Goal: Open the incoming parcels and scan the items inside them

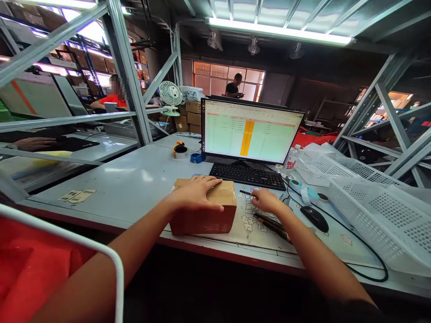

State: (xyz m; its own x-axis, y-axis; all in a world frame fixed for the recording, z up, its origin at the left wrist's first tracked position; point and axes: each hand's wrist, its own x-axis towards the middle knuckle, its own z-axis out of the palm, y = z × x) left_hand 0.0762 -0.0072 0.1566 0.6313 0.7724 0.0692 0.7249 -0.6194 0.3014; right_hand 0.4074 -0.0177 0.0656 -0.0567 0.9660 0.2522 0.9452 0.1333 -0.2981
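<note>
A brown taped cardboard box (202,220) sits at the front edge of the desk. My left hand (198,190) lies on its top with the fingers spread and the thumb along the near top edge. To the right of the box, my right hand (265,200) is closed around a thin black pen (245,193), whose end points left toward the box. Beneath that hand is a printed mat (247,224) with cartoon drawings. Several dark, slim tools (272,223) lie on the mat below my right wrist; their kind is unclear.
Behind the box stand a keyboard (249,176) and a monitor (251,130). A mouse (314,218) with its cable and white perforated baskets (377,220) are on the right. Tape rolls (197,158) and paper labels (77,196) lie leftward. Metal posts (129,76) frame the desk; two people are beyond.
</note>
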